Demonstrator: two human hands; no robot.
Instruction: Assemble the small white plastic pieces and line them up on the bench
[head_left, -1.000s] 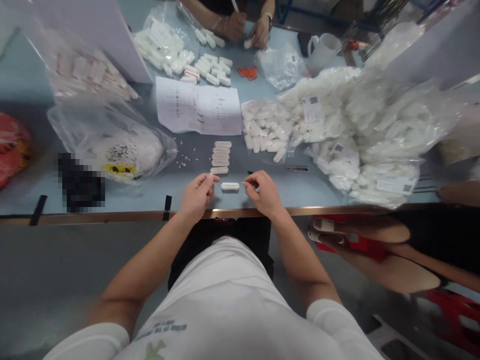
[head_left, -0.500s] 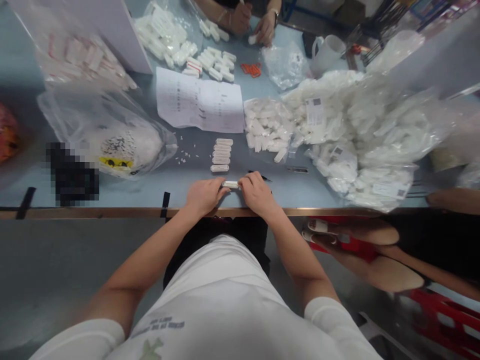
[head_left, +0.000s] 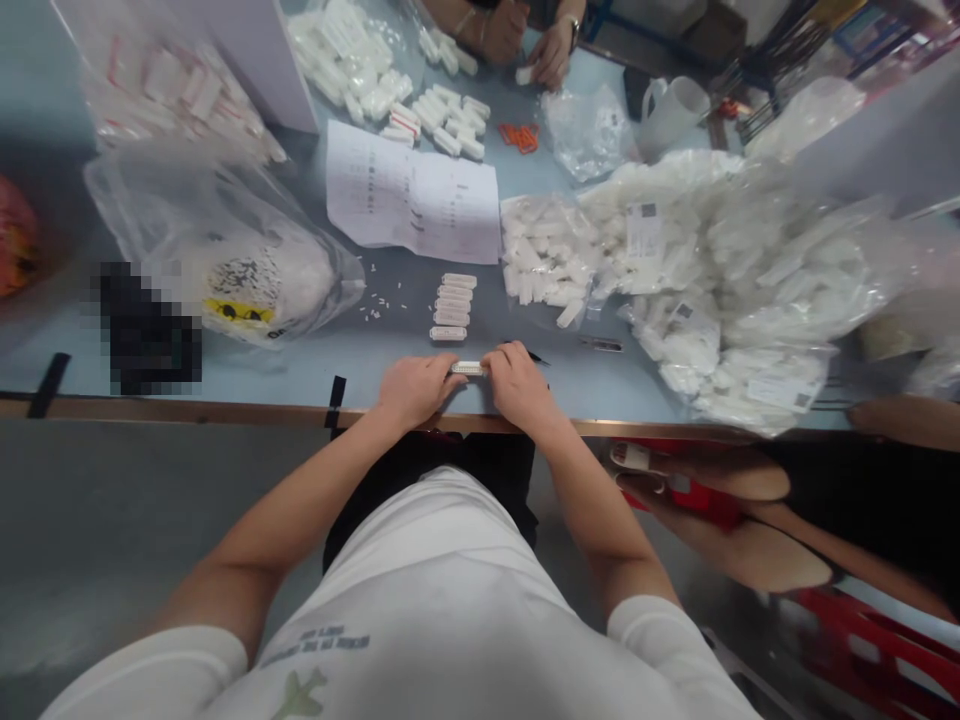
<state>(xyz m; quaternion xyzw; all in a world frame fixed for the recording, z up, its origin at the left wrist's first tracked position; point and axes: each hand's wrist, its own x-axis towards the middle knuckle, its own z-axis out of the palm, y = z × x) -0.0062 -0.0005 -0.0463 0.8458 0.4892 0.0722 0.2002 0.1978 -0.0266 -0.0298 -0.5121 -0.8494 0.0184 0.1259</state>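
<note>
Across tabletop [head_left: 281, 385], work looks mid-step to me
Toward right edge: heaped clear bags [head_left: 645, 240], contents too overlapped to count
Midway between near and far edges: apparently one printed paper [head_left: 412, 195]
Just in from near edge: left hand [head_left: 416, 388] and right hand [head_left: 519, 388], pinching opposite ends of one white strip [head_left: 468, 368], that one not done, I judge
Beyond it, toward far edge: five similar strips [head_left: 448, 333] in column, finished or waiting I cannot tell
Toward left edge: loose slivers [head_left: 376, 315], too small to count

A small, white, oblong piece [head_left: 468, 368], lined along its face with a row of tiny cells, is held crosswise by both ends near the tabletop's [head_left: 600, 388] front edge.
</note>
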